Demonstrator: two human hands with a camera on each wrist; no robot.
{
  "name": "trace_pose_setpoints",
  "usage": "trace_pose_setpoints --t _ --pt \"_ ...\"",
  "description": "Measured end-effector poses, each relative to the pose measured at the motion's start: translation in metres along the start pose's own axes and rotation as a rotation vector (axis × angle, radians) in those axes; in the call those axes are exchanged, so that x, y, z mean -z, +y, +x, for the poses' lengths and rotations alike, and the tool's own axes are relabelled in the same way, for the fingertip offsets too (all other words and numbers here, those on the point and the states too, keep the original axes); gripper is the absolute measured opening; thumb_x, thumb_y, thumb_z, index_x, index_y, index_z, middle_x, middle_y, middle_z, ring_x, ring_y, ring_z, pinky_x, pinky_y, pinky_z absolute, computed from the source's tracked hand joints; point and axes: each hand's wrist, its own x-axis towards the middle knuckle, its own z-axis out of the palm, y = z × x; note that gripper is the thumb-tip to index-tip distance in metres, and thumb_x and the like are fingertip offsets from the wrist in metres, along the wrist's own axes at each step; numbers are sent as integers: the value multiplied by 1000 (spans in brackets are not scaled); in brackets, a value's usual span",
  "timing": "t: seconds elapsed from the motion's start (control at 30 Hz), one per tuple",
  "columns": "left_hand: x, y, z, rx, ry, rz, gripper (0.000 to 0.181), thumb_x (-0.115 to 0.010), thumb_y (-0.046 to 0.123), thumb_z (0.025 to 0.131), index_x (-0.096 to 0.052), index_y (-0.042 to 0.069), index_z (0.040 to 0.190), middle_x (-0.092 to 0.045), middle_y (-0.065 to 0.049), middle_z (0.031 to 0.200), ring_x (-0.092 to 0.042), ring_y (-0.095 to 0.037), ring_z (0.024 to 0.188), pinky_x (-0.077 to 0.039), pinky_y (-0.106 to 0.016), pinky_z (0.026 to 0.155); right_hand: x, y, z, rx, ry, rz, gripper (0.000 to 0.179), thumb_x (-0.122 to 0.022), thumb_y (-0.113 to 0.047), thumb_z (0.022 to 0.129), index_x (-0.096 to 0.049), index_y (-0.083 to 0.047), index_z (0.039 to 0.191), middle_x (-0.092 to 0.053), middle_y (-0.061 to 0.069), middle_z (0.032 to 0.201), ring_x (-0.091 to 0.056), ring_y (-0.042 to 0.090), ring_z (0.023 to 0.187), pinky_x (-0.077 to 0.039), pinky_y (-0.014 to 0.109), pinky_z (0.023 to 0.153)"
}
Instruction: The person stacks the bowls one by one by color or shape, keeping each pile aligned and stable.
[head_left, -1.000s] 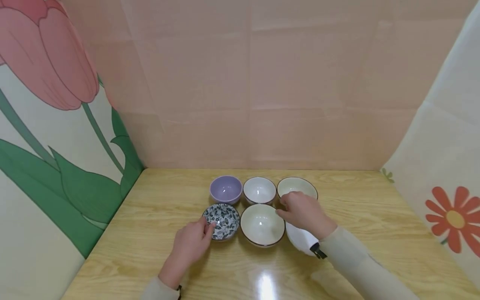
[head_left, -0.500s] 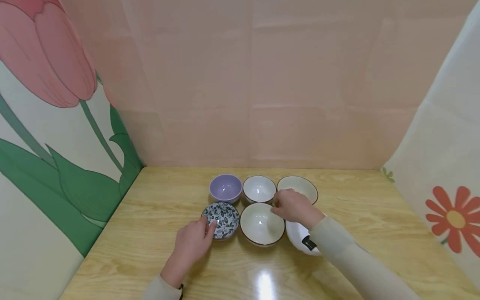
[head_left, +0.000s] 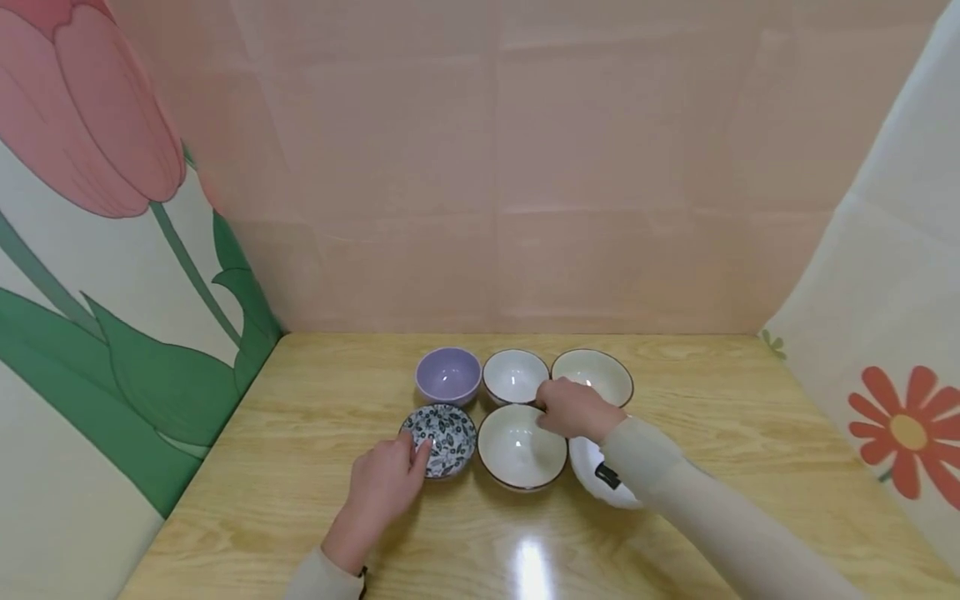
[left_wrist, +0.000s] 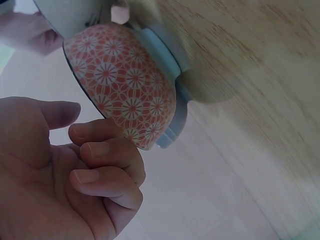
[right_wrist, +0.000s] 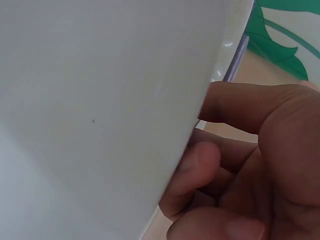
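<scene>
Curving left hand (head_left: 384,479) at left of floral bowl (head_left: 450,437), right hand (head_left: 577,408) at far-right of near cream bowl (head_left: 517,454) — hiding contact, leaving either grip unclear.

A hand could pass over the table (head_left: 450,542) between the left sleeve (head_left: 321,581) and right sleeve (head_left: 697,500), or reach the purple bowl (head_left: 448,377) from its left. The left hand (head_left: 384,483) blocks the near left of the patterned bowl (head_left: 448,433). The right hand (head_left: 576,408) obstructs the rear cream bowl's (head_left: 596,368) front; its sleeve overhangs the white dish (head_left: 583,462).
</scene>
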Motion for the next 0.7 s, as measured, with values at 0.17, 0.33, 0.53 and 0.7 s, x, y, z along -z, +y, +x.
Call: trace_pose_setpoints --t 0.17,0.33,0.53,0.7 --pt "0 0 1 13 -14 -8 36 -53 38 102 -54 15 74 -48 3 59 -45 -14 50 -37 -31 47 -2 -1 4 5 -28 -46 4 -69 -12 90 -69 -8 88 -61 2 79 -55 20 73 -46 37 64" --pt "0 0 1 9 -14 -1 36 -52 38 103 -56 14 76 -49 3 60 -46 -14 51 -38 -32 47 -2 -1 6 16 -61 -43 4 -66 -11 92 -69 -9 93 -62 2 82 -55 20 77 -48 39 69" --pt "-1 0 1 15 -11 4 36 -53 38 102 -55 14 76 -49 2 59 -46 -14 51 -38 -32 47 -2 0 7 44 -92 -17 6 -64 -10 94 -69 -7 96 -62 2 83 -55 19 77 -49 38 73" --pt "-2 0 2 28 -25 -9 36 -52 39 103 -56 13 78 -47 2 58 -45 -15 50 -36 -31 46 -3 1 7 54 -94 -10 6 -64 -10 95 -68 -7 97 -61 2 84 -55 19 78 -49 38 74"
